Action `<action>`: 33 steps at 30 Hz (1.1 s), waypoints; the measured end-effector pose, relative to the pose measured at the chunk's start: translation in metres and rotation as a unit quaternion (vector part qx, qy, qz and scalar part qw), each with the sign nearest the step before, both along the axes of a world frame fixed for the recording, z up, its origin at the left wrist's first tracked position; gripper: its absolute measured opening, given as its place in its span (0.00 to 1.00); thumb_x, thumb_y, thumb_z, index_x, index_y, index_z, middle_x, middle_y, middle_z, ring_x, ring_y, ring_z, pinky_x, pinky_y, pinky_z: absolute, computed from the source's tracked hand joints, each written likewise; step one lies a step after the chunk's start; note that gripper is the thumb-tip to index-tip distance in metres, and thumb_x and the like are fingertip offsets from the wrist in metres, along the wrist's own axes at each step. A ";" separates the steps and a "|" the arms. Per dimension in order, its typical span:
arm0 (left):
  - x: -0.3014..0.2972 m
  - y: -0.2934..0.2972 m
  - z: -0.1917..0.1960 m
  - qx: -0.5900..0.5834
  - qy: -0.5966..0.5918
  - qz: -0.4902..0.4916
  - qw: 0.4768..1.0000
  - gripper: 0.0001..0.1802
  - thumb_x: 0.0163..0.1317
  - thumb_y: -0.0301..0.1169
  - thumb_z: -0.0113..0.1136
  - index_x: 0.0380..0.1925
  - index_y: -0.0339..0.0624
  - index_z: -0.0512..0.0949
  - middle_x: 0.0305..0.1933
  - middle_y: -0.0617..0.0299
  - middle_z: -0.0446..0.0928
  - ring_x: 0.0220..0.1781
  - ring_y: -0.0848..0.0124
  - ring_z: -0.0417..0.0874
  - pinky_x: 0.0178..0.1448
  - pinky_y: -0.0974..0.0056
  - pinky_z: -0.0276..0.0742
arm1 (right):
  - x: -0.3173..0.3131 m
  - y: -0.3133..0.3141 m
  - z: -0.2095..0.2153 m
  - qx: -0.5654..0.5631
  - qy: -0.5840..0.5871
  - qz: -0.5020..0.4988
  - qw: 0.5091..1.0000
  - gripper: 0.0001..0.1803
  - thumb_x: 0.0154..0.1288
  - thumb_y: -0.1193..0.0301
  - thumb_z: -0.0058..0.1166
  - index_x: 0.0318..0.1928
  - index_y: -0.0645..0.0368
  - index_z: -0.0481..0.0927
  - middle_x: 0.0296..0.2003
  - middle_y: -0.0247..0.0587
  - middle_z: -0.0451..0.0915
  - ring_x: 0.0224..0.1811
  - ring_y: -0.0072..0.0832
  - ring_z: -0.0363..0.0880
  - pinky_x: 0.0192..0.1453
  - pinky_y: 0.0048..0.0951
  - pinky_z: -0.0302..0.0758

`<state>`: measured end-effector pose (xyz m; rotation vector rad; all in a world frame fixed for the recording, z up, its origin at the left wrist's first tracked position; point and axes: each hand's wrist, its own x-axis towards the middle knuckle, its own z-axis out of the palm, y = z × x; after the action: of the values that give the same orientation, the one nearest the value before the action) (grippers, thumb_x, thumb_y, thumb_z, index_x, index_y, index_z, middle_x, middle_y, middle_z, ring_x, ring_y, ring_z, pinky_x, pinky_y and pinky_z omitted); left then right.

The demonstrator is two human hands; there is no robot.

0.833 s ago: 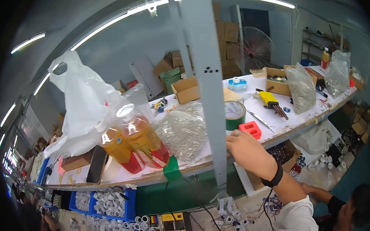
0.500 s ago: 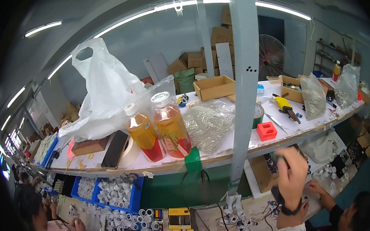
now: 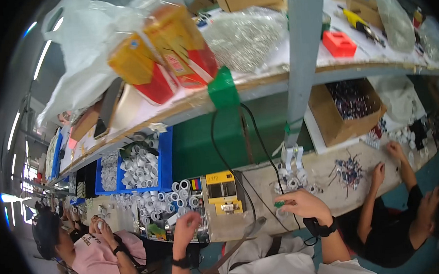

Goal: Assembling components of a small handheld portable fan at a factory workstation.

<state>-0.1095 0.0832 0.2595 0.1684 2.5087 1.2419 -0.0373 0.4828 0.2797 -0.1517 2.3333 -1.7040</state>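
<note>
My right hand (image 3: 306, 206) reaches over the workbench with its fingers pinched on a small green piece (image 3: 279, 204). A pale round part lies just below the fingertips, and white parts (image 3: 295, 182) with strips sit beyond. My left hand (image 3: 186, 227) is raised at the near edge of the bench, its fingers loosely bent and somewhat blurred. Nothing shows in it. Nearest to it are several white ring-shaped plastic parts (image 3: 182, 194). Between the two hands lies a yellow box-like device (image 3: 222, 188) with dark windows.
A shelf (image 3: 262, 90) overhead carries two bottles (image 3: 180, 53), a bag of metal bits (image 3: 243, 38) and a red block (image 3: 339, 44). Blue bins (image 3: 165, 163) hold white parts. A post (image 3: 303, 55) and cables (image 3: 220, 147) cross the view. People work at left (image 3: 92, 253) and right (image 3: 404, 226).
The view has tilted down toward the bench. My right hand has come down from beside the shelf to the bench, and my left hand has come into view.
</note>
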 end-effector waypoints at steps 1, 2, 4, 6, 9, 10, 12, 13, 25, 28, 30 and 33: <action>-0.010 0.002 -0.013 0.040 -0.037 -0.007 0.999 0.07 0.59 0.25 0.54 0.35 0.33 0.78 0.29 0.59 0.81 0.31 0.71 0.81 0.36 0.68 0.74 | 0.002 -0.002 -0.016 0.024 0.008 0.052 0.998 0.16 0.57 0.77 0.49 0.46 0.62 0.80 0.27 0.46 0.82 0.26 0.29 0.82 0.33 0.27 0.75; -0.024 0.013 -0.023 -0.015 0.007 -0.039 0.999 0.07 0.58 0.26 0.54 0.34 0.33 0.78 0.29 0.56 0.81 0.30 0.65 0.82 0.35 0.65 0.75 | 0.001 -0.006 -0.035 0.015 -0.002 0.046 0.999 0.16 0.57 0.77 0.49 0.46 0.62 0.80 0.27 0.46 0.82 0.26 0.29 0.82 0.33 0.27 0.75; -0.053 0.037 -0.036 -0.124 0.070 -0.106 0.984 0.08 0.56 0.27 0.56 0.33 0.34 0.77 0.32 0.53 0.80 0.32 0.56 0.82 0.37 0.61 0.76 | -0.006 -0.021 -0.072 -0.009 -0.107 -0.006 0.994 0.15 0.57 0.75 0.48 0.45 0.61 0.80 0.32 0.50 0.82 0.32 0.38 0.82 0.40 0.33 0.77; -0.080 0.059 -0.046 -0.227 0.155 -0.181 0.944 0.12 0.52 0.28 0.61 0.37 0.37 0.76 0.39 0.53 0.79 0.40 0.52 0.80 0.44 0.56 0.75 | -0.014 -0.043 -0.125 0.019 -0.058 -0.060 0.996 0.14 0.56 0.79 0.45 0.41 0.63 0.80 0.33 0.54 0.81 0.33 0.46 0.81 0.41 0.40 0.76; -0.107 0.081 -0.064 -0.295 0.222 -0.255 0.894 0.29 0.44 0.29 0.68 0.49 0.39 0.70 0.52 0.53 0.73 0.55 0.53 0.73 0.57 0.52 0.66 | -0.046 -0.071 -0.148 0.139 0.024 -0.157 0.977 0.10 0.57 0.79 0.48 0.40 0.63 0.76 0.28 0.56 0.78 0.36 0.52 0.78 0.39 0.49 0.72; -0.116 0.086 -0.070 -0.302 0.215 -0.259 0.892 0.29 0.44 0.29 0.68 0.49 0.39 0.70 0.52 0.53 0.73 0.55 0.53 0.73 0.57 0.52 0.66 | -0.065 -0.080 -0.141 0.113 -0.011 -0.213 0.970 0.10 0.57 0.80 0.47 0.41 0.63 0.74 0.28 0.58 0.77 0.36 0.54 0.76 0.39 0.52 0.70; -0.131 0.093 -0.086 -0.264 0.222 -0.288 0.894 0.32 0.45 0.33 0.69 0.52 0.38 0.70 0.54 0.51 0.73 0.57 0.52 0.72 0.60 0.51 0.64 | -0.100 -0.101 -0.161 0.075 0.045 -0.275 0.957 0.12 0.56 0.81 0.49 0.43 0.62 0.74 0.28 0.60 0.77 0.34 0.55 0.77 0.40 0.49 0.72; -0.137 0.092 -0.095 -0.269 0.215 -0.292 0.892 0.32 0.45 0.33 0.69 0.52 0.38 0.70 0.54 0.51 0.73 0.57 0.52 0.72 0.60 0.51 0.64 | -0.117 -0.112 -0.165 0.013 0.050 -0.315 0.948 0.12 0.56 0.81 0.49 0.42 0.62 0.74 0.28 0.58 0.77 0.31 0.51 0.78 0.38 0.45 0.73; -0.176 0.107 -0.100 -0.257 0.023 -0.357 0.898 0.30 0.47 0.38 0.69 0.51 0.38 0.75 0.44 0.45 0.79 0.48 0.48 0.78 0.55 0.56 0.72 | -0.232 -0.090 -0.256 -0.293 -0.087 -0.363 0.880 0.12 0.60 0.78 0.47 0.42 0.63 0.80 0.31 0.40 0.83 0.24 0.22 0.81 0.29 0.22 0.73; -0.179 0.105 -0.107 -0.295 0.014 -0.378 0.878 0.32 0.47 0.40 0.68 0.53 0.41 0.73 0.47 0.46 0.78 0.51 0.49 0.76 0.58 0.54 0.69 | -0.232 -0.091 -0.261 -0.233 -0.088 -0.354 0.901 0.12 0.59 0.77 0.48 0.43 0.64 0.80 0.31 0.40 0.83 0.24 0.23 0.81 0.30 0.24 0.73; -0.180 0.104 -0.113 -0.292 0.007 -0.392 0.872 0.34 0.47 0.43 0.67 0.55 0.44 0.72 0.49 0.46 0.77 0.54 0.50 0.74 0.61 0.54 0.66 | -0.230 -0.094 -0.265 -0.225 -0.108 -0.368 0.896 0.12 0.59 0.74 0.51 0.43 0.63 0.80 0.30 0.41 0.83 0.25 0.24 0.81 0.31 0.26 0.74; -0.184 0.109 -0.121 -0.265 0.053 -0.420 0.866 0.33 0.46 0.42 0.67 0.55 0.44 0.72 0.49 0.46 0.77 0.54 0.51 0.74 0.60 0.52 0.66 | -0.234 -0.091 -0.269 -0.170 -0.073 -0.314 0.931 0.11 0.56 0.73 0.53 0.39 0.61 0.82 0.26 0.40 0.83 0.26 0.24 0.82 0.33 0.26 0.75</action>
<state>-0.2933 0.1923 0.1384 1.0640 2.2950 0.1894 -0.2714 0.3922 0.0106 0.7143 2.0772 -2.2989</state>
